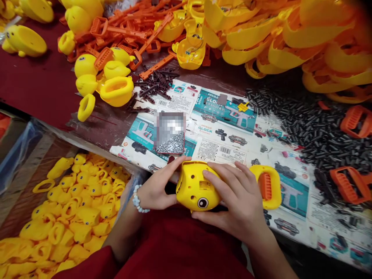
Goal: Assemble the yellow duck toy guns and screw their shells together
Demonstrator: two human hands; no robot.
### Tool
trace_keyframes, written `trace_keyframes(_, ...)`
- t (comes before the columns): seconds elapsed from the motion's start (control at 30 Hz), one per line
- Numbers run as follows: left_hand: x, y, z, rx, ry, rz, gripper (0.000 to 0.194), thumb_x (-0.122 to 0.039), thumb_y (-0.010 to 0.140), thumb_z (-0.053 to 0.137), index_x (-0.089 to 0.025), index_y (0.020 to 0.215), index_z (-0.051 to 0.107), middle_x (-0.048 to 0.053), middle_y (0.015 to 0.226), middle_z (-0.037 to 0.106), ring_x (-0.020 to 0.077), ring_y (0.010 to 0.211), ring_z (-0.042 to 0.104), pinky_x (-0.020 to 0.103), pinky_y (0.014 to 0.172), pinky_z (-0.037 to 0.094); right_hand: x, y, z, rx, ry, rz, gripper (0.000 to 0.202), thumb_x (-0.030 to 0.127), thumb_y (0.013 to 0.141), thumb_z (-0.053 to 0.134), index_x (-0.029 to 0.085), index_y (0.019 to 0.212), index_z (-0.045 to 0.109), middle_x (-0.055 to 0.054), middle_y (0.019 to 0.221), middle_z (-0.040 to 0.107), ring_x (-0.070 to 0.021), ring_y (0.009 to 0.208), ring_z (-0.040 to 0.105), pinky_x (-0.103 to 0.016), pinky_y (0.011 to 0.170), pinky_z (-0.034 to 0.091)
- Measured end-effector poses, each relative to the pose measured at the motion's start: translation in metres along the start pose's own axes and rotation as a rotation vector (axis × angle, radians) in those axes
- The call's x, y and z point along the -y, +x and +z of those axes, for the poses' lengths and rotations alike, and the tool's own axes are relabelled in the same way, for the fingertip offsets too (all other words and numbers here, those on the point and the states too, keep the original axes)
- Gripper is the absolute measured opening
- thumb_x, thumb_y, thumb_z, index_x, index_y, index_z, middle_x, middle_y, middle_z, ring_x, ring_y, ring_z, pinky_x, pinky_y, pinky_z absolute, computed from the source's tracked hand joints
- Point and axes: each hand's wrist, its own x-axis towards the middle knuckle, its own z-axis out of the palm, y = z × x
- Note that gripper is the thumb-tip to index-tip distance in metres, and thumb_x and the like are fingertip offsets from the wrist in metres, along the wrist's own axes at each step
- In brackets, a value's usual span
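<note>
From my seat I see the left hand (158, 186) and right hand (242, 190) both closed on a yellow duck toy (186, 190), held at the table's near edge, eye and screw holes facing up. Lower left, more yellow toys (84, 217) fill a bin. Just past the hands, silver screws (171, 145) sit on printed cardboard (181, 102); farther, black pins (293, 124), orange bars (124, 33), yellow shells (250, 38).

The dark red table (37, 83) carries a printed sheet (223, 133), heaped black pins (308, 128), small brown parts (158, 83), piled orange handles (124, 33) and stacked yellow shells (252, 38).
</note>
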Motion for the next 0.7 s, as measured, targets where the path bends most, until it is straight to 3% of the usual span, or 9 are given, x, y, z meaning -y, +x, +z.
trace_keyframes(0.1, -0.001, 0.002, 0.003, -0.014, 0.014, -0.019, 0.085, -0.030, 0.077, 0.072, -0.026, 0.148, 0.025, 0.015, 0.141, 0.047, 0.0281, 0.124, 0.052, 0.034, 0.097, 0.051, 0.001, 0.002, -0.003, 0.049, -0.010, 0.019, 0.057, 0.059, 0.082, 0.058, 0.016, 0.118, 0.051, -0.016, 0.121, 0.060, -0.0289, 0.111, 0.055, -0.051, 0.103, 0.031)
trace_keyframes(0.2, -0.004, 0.000, 0.002, -0.010, 0.035, -0.060, 0.093, -0.034, 0.075, 0.075, -0.025, 0.150, 0.020, 0.016, 0.144, 0.044, 0.0282, 0.121, 0.055, 0.031, 0.090, 0.054, 0.004, 0.004, -0.004, 0.125, -0.081, 0.034, 0.054, 0.060, 0.091, 0.040, 0.014, 0.119, 0.049, -0.017, 0.126, 0.056, -0.0298, 0.115, 0.052, -0.052, 0.104, 0.026)
trace_keyframes(0.37, -0.015, 0.000, -0.001, 0.096, 0.032, -0.075, 0.099, -0.048, 0.077, 0.070, -0.019, 0.152, 0.013, 0.019, 0.153, 0.028, 0.0355, 0.138, 0.034, 0.047, 0.112, 0.034, 0.012, 0.004, -0.006, 0.177, -0.145, 0.043, 0.058, 0.060, 0.093, 0.033, 0.012, 0.123, 0.047, -0.017, 0.130, 0.054, -0.0310, 0.119, 0.049, -0.050, 0.102, 0.027)
trace_keyframes(0.47, -0.024, 0.004, 0.003, -0.021, 0.035, -0.200, 0.084, -0.053, 0.083, 0.060, -0.017, 0.149, 0.022, 0.021, 0.147, 0.037, 0.0351, 0.133, 0.040, 0.051, 0.110, 0.034, 0.009, 0.004, -0.011, 0.149, -0.088, 0.050, 0.060, 0.063, 0.090, 0.039, 0.013, 0.121, 0.048, -0.017, 0.128, 0.055, -0.0312, 0.117, 0.052, -0.051, 0.101, 0.031)
trace_keyframes(0.53, -0.029, 0.006, 0.006, -0.087, 0.039, -0.115, 0.076, -0.048, 0.083, 0.064, -0.022, 0.145, 0.028, 0.018, 0.141, 0.045, 0.0323, 0.129, 0.046, 0.049, 0.108, 0.038, 0.005, 0.007, -0.017, 0.082, -0.009, 0.075, 0.060, 0.064, 0.089, 0.040, 0.013, 0.117, 0.051, -0.016, 0.120, 0.060, -0.0281, 0.111, 0.057, -0.046, 0.095, 0.041)
trace_keyframes(0.63, -0.031, 0.007, 0.012, -0.088, -0.019, 0.163, 0.071, -0.037, 0.080, 0.069, -0.026, 0.142, 0.034, 0.014, 0.143, 0.043, 0.0305, 0.131, 0.043, 0.047, 0.110, 0.035, 0.000, 0.012, -0.023, -0.023, 0.020, 0.134, 0.044, 0.051, 0.095, 0.039, 0.013, 0.105, 0.057, -0.011, 0.098, 0.068, -0.0217, 0.089, 0.065, -0.034, 0.075, 0.051)
trace_keyframes(0.7, -0.031, 0.006, 0.018, -0.138, -0.085, 0.137, 0.071, -0.042, 0.083, 0.063, -0.025, 0.144, 0.029, 0.014, 0.150, 0.033, 0.0320, 0.137, 0.034, 0.049, 0.113, 0.029, 0.002, 0.015, -0.021, -0.091, -0.004, 0.144, 0.030, 0.036, 0.095, 0.042, 0.012, 0.097, 0.060, -0.009, 0.088, 0.069, -0.0202, 0.080, 0.066, -0.032, 0.070, 0.052)
